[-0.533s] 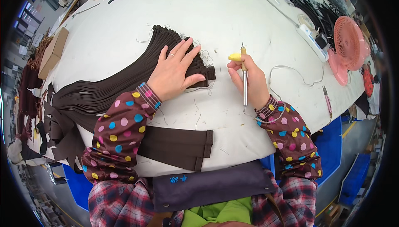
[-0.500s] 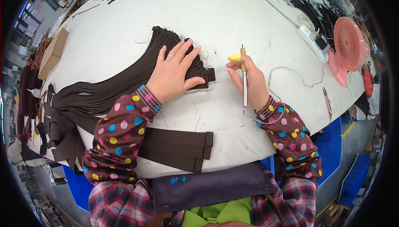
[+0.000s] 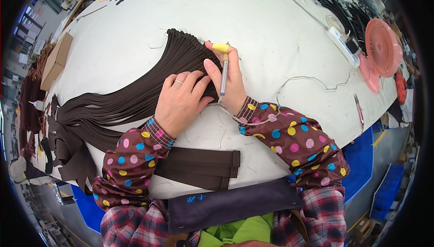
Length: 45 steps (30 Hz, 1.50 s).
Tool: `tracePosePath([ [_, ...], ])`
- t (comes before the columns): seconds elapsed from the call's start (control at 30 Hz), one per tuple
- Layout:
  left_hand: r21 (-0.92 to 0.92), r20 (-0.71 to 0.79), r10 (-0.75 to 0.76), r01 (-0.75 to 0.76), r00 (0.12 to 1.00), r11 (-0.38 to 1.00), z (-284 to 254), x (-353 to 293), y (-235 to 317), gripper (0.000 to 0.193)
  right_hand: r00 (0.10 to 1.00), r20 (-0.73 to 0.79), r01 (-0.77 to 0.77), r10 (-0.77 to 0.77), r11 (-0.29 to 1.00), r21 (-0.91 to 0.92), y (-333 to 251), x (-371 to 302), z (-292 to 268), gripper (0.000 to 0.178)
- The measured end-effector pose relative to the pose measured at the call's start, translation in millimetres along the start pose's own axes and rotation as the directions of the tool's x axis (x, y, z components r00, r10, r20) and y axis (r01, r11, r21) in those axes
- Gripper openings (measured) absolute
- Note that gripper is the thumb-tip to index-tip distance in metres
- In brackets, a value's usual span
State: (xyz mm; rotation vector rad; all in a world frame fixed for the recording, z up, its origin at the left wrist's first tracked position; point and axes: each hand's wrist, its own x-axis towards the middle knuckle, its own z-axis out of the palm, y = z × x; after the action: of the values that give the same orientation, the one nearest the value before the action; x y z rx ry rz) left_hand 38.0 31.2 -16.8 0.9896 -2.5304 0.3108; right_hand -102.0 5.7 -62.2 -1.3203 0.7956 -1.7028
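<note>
A fan of dark brown fabric straps [image 3: 135, 82] lies across the white table, with loose threads at the folded far ends. My left hand [image 3: 181, 100] rests on the straps near their right side, fingers bent over them and thumb at the lower edge. In my right hand [image 3: 233, 82] is a slim corded pen tool [image 3: 224, 77], like a soldering iron, with a silver handle. Its tip points away from me, beside the strap ends. A yellow cover [image 3: 220, 48] sits on a right fingertip. Nearer me lie wider brown straps [image 3: 199, 165] with folded ends.
A pink fan [image 3: 382, 50] and a white power strip [image 3: 342, 45] stand at the right. The tool's thin cord [image 3: 312, 78] loops over the table. Pink-handled scissors or snips [image 3: 359, 111] lie near the right edge. A cardboard box [image 3: 56, 61] is at the left.
My right hand has moved left with the pen tool, up to the strap ends. My left hand has slid toward me, its fingers now bent rather than spread flat.
</note>
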Motion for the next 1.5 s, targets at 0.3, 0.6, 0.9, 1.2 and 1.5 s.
tracePosePath([
  [0.3, -0.169, 0.012, 0.087, -0.084, 0.996, 0.982, 12.1, 3.0, -27.0, 0.041, 0.999, -0.05, -0.017, 0.001, 0.951, -0.31, -31.0, 0.3, -71.2, 0.024],
  [0.6, -0.149, 0.06, 0.092, -0.082, 0.994, 0.985, -3.8, 4.6, 10.3, 0.038, 0.96, 0.2, -0.095, 0.195, 0.902, -0.422, -71.5, -30.8, -81.0, 0.014],
  [0.9, -0.415, 0.371, 0.004, 0.162, 0.929, 0.895, -11.1, -4.9, 28.6, 0.032, 0.938, 0.345, 0.201, 0.047, 0.735, -0.647, -55.5, -26.8, -79.2, 0.03],
  [1.2, -0.413, 0.322, -0.181, 0.31, 0.929, 0.857, 2.8, 4.1, -3.1, 0.04, 0.959, 0.267, 0.114, 0.091, 0.739, -0.664, -23.4, 5.4, -61.5, 0.038],
  [1.5, -0.454, 0.418, -0.133, 0.334, 0.899, 0.826, 0.7, -6.6, 12.3, 0.041, 0.97, 0.22, 0.068, 0.101, 0.761, -0.645, -52.6, -11.6, -74.0, 0.02],
])
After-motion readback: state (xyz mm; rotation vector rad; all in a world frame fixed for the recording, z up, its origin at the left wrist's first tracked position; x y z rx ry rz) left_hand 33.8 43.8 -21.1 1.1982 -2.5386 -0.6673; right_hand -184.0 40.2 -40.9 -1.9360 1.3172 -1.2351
